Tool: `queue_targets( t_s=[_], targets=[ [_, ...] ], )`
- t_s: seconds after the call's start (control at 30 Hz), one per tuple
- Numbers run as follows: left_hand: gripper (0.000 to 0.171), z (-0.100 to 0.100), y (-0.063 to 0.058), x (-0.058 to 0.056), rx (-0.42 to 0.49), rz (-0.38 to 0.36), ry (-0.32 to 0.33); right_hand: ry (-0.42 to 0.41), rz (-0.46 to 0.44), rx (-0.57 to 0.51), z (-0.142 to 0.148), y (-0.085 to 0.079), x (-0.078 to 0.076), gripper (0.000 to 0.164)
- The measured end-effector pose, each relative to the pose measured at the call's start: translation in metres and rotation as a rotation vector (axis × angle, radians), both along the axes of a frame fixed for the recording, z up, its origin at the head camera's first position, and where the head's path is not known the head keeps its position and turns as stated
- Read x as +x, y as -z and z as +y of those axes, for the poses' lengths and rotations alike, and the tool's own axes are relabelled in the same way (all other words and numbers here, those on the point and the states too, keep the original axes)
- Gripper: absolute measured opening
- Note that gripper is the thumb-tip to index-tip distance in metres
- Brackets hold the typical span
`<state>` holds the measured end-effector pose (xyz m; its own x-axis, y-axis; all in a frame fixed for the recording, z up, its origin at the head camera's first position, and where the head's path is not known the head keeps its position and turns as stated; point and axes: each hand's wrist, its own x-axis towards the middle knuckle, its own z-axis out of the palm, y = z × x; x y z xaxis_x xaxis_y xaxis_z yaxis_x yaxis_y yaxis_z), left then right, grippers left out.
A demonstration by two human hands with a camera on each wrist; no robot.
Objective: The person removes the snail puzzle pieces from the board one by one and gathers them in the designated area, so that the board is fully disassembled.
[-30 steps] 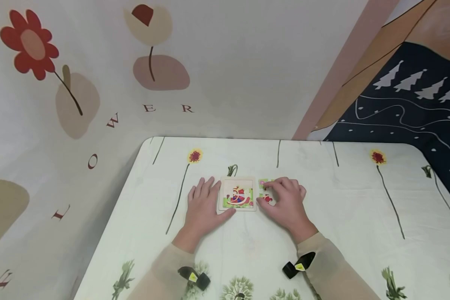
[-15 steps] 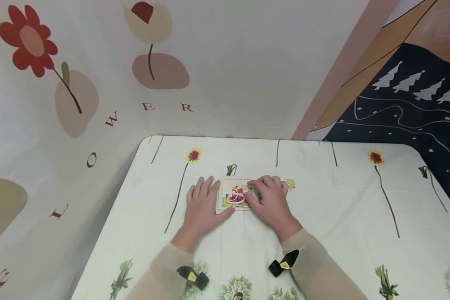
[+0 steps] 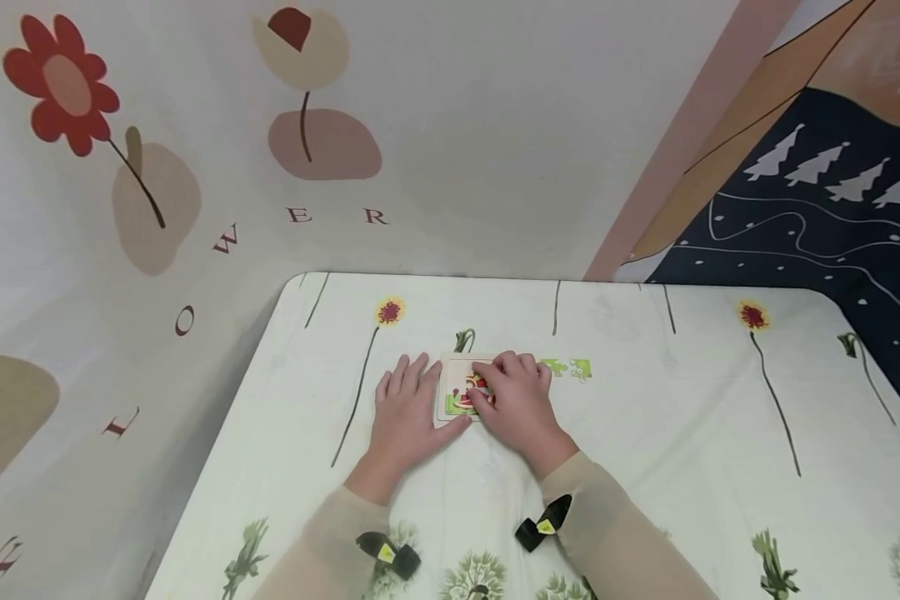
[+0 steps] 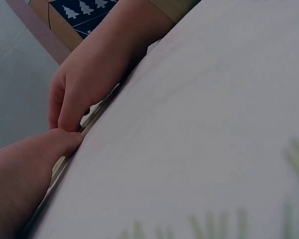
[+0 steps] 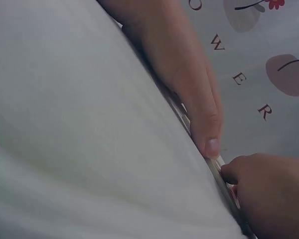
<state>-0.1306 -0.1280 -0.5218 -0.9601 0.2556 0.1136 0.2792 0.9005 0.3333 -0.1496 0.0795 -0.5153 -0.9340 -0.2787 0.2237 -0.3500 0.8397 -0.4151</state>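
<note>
A small square jigsaw puzzle (image 3: 452,405) in a pale wooden tray (image 3: 453,357) lies on the table, with part of its red, blue and green picture showing. My left hand (image 3: 405,412) lies flat beside the tray, fingers spread along its left side and thumb at the near edge. Over the right part of the tray, my right hand (image 3: 521,404) has thumb and index finger curled around a small reddish puzzle piece (image 3: 479,382). That hand covers much of the picture. Both hands meet low at the tray edge (image 4: 92,119) in the left wrist view.
Two loose green puzzle pieces, a nearer one (image 3: 554,367) and a farther one (image 3: 581,368), lie right of the tray. Any others are hidden by the right hand. The table (image 3: 667,400) has a flower-printed cloth, and a printed curtain (image 3: 450,167) rises behind it.
My right hand has moved left from the loose pieces onto the puzzle, taking a piece along. Two green pieces it partly covered now show. The left hand stays in place.
</note>
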Motion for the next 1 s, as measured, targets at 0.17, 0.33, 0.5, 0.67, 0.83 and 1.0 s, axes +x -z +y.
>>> queue_targets(
  t_s=[0.17, 0.33, 0.5, 0.67, 0.83, 1.0],
  targets=[
    [0.100, 0.0017, -0.0012, 0.0003, -0.003, -0.011, -0.001, 0.002, -0.002, -0.013, -0.0002, -0.0021, 0.0006, 0.036],
    [0.101, 0.0015, -0.0002, -0.0018, -0.007, -0.012, 0.000, -0.004, -0.015, -0.046, 0.0001, -0.0044, 0.0003, 0.033],
    [0.101, 0.0006, 0.0022, -0.0034, -0.023, -0.028, -0.005, -0.009, -0.038, -0.051, -0.0009, -0.0049, -0.0013, 0.035],
    [0.102, -0.0004, 0.0025, -0.0029, -0.019, -0.032, -0.004, -0.002, -0.043, -0.048, -0.0018, -0.0039, -0.0018, 0.036],
    [0.101, -0.0004, -0.0001, -0.0009, -0.007, -0.005, -0.001, -0.002, -0.026, -0.051, -0.0018, -0.0024, -0.0019, 0.036],
    [0.100, -0.0005, -0.0018, 0.0004, -0.003, -0.006, 0.000, -0.006, 0.010, -0.068, -0.0012, -0.0010, -0.0019, 0.037]
  ],
)
